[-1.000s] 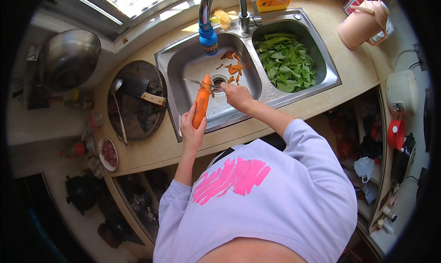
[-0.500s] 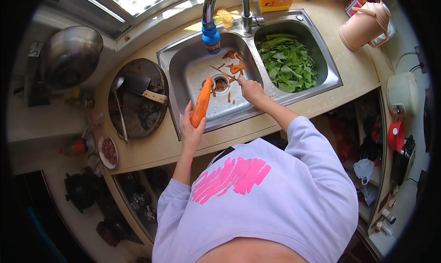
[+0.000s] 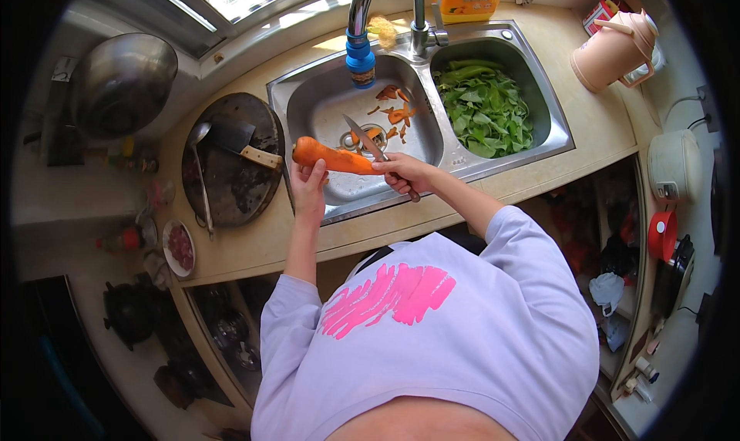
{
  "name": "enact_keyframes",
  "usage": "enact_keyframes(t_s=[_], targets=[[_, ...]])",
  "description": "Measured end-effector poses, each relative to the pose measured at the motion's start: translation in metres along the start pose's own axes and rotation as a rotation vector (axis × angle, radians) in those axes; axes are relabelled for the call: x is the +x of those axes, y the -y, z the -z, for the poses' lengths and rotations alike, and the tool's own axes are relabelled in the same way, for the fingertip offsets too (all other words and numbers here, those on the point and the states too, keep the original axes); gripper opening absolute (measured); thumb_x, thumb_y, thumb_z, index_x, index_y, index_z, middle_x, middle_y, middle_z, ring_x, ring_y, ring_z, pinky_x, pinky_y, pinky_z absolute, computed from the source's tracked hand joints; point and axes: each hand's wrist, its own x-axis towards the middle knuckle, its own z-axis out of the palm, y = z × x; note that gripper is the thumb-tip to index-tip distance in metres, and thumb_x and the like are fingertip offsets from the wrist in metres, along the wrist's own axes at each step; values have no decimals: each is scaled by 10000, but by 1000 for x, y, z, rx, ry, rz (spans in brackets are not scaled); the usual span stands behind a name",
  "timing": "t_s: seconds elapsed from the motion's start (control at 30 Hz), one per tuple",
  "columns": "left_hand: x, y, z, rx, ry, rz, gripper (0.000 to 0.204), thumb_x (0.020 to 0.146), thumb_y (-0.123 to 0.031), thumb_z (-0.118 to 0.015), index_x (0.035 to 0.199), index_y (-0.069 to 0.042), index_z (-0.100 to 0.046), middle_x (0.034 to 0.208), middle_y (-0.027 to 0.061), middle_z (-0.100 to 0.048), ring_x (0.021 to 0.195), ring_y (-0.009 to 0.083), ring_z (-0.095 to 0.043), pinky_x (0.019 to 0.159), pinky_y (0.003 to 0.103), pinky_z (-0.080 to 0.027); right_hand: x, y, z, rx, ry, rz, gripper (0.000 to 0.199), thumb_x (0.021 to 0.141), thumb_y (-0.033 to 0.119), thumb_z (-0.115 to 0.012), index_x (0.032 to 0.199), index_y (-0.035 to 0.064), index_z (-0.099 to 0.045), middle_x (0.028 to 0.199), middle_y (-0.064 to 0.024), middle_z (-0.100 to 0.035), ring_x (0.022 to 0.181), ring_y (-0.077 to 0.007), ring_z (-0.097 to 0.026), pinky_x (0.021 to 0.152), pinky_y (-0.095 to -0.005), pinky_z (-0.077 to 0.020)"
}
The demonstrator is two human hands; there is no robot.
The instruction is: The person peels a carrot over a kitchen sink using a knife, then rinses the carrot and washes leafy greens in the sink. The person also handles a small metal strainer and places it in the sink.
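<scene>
Left hand (image 3: 308, 188) fingers grip the carrot (image 3: 333, 158); right hand (image 3: 402, 171) fingers clasp a knife (image 3: 370, 146) touching it above the sink (image 3: 324, 106).

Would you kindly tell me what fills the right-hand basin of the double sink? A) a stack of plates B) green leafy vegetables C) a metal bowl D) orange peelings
B: the right basin holds a heap of green leafy vegetables, while the orange peelings lie in the left basin.
</scene>
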Motion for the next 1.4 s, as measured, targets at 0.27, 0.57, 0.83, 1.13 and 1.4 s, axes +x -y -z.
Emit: enact_keyframes(t_s=[0.27, 0.57, 0.83, 1.13, 1.4], targets=[[30, 41, -27, -283, -89, 277, 543, 929, -536, -376, 997, -15, -514, 800, 86, -539, 650, 176, -528, 579, 299, -465, -6, -10, -45, -141, -203, 184, 176, 935, 286, -501, 947, 116, -458, 579, -1, -414, 410, -100, -365, 359, -254, -292], [17, 52, -24, -347, -85, 749, 563, 868, -631, -407, 1036, -103, -507, 763, 82, -536, 575, 187, -496, 514, 303, -449, 1, -17, -30, -1633, -569, 812, 113, 813, 78, -503, 920, 53, -476, 694, -139, -594, 637, -333, -625, 521, -435, -486], [12, 48, -20, -312, -55, 799, 467, 903, -512, -438, 998, -56, -475, 744, 85, -502, 562, 173, -477, 475, 288, -430, 12, -9, 0, -1714, -643, 831, 150, 796, 80, -526, 935, 51, -479, 700, -128, -603, 617, -316, -635, 502, -409, -499], [-5, 28, -18, -294, -17, 846, 473, 918, -539, -378, 1012, -84, -471, 708, 71, -475, 524, 156, -449, 466, 266, -407, 15, -27, 49, -1620, -846, 419, 126, 819, 58, -468, 943, 70, -448, 730, -137, -638, 697, -322, -648, 580, -430, -503], [0, 35, -16, -319, -109, 774, 469, 920, -525, -395, 1029, -78, -486, 751, 84, -501, 575, 171, -476, 499, 282, -428, 4, -27, -35, -1570, -547, 825, 138, 814, 96, -518, 940, 72, -467, 712, -143, -611, 614, -350, -619, 512, -463, -483]])
